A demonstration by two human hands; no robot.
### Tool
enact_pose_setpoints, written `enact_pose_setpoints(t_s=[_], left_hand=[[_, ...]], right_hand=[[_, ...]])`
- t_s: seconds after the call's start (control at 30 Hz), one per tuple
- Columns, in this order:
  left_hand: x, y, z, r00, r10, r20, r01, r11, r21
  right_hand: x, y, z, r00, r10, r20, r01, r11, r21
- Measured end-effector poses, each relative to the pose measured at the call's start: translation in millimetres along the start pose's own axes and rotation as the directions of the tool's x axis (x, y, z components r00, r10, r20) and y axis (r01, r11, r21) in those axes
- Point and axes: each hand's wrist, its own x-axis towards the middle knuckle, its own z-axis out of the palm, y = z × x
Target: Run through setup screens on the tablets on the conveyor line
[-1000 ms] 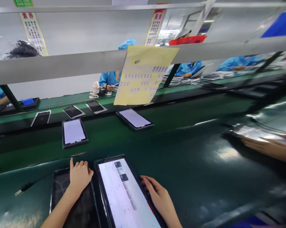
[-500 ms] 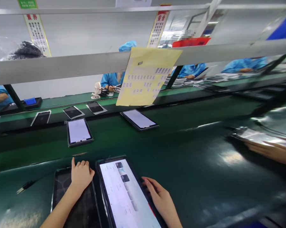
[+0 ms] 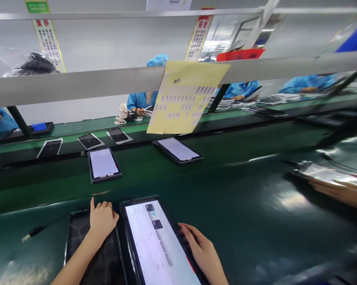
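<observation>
Two tablets lie side by side in front of me on the green bench. My left hand [image 3: 102, 218] rests palm down on the upper part of the dark-screened tablet [image 3: 91, 253], fingers loosely curled. A lit tablet [image 3: 156, 243] with a white screen and a few icons lies to its right. My right hand [image 3: 200, 249] lies flat along that tablet's right edge, fingers together and touching the frame.
Two more lit tablets [image 3: 103, 164] [image 3: 178, 149] ride the green conveyor belt [image 3: 240, 142] beyond. Several dark phones [image 3: 89, 140] lie on the far ledge. A yellow sheet [image 3: 186, 97] hangs from a grey rail. Another person's hand [image 3: 341, 192] holds a shiny item at right. Workers in blue sit across.
The two lit tablets on the belt have drifted to the right. My hands have stayed on the two near tablets.
</observation>
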Motion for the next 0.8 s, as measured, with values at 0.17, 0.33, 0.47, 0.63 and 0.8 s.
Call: enact_pose_setpoints(t_s=[0.17, 0.33, 0.47, 0.63, 0.8], left_hand=[[0, -1, 1, 1.0, -0.005, 0.0, 0.005, 1.0, -0.008], [3, -1, 3, 1.0, 0.005, -0.011, -0.005, 0.999, -0.034], [-9, -6, 3, 0.999, 0.021, -0.028, -0.024, 0.997, -0.079], [-85, -26, 1, 0.955, 0.174, -0.241, -0.151, 0.982, 0.112], [-165, -32, 25, 0.833, 0.333, -0.443, -0.173, 0.916, 0.363]], right_hand=[[1, -2, 0, 1.0, -0.009, 0.014, 0.009, 1.0, -0.02], [0, 0, 1, 0.999, -0.055, 0.001, 0.055, 0.997, -0.046], [8, -6, -5, 0.995, -0.067, 0.074, 0.073, 0.993, -0.088], [17, -82, 26, 0.897, -0.431, 0.1, 0.442, 0.883, -0.158], [9, -176, 142, 0.542, -0.549, 0.636, 0.731, 0.682, -0.033]])
